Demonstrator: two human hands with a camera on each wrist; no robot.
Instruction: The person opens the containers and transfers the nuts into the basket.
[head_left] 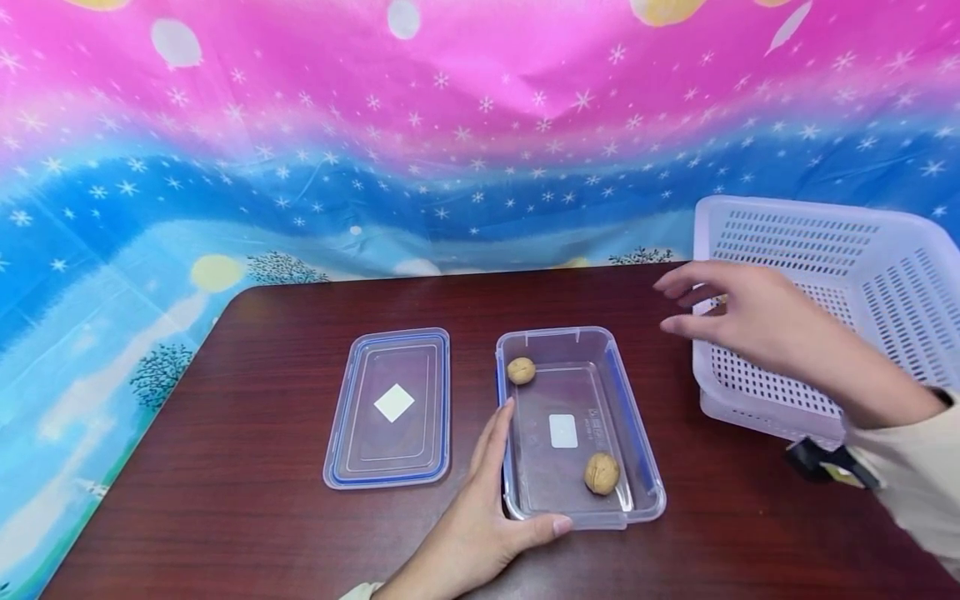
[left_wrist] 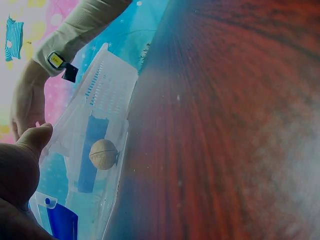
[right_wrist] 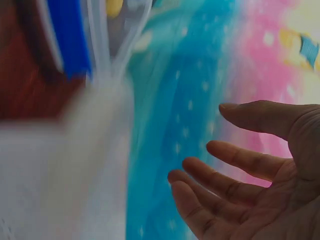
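A clear plastic food container [head_left: 551, 493] with blue on its sides stands on the table. Inside it lie two walnuts, one walnut [head_left: 521, 371] at the far left corner and another walnut [head_left: 602, 473] near the front right. My left hand [head_left: 480, 525] rests at its near left corner, straight fingers along the left wall and thumb on the front rim. Over the left rim of a white perforated basket [head_left: 708, 400] hangs my right hand [head_left: 738, 308], fingers apart and loosely bent. Nothing shows between those fingers in the right wrist view.
A clear lid [head_left: 386, 437] with a blue seal and a white square label lies flat to the left of the container. The dark red-brown table [head_left: 247, 433] meets a colourful snowflake-print cloth [head_left: 480, 167] along its back edge.
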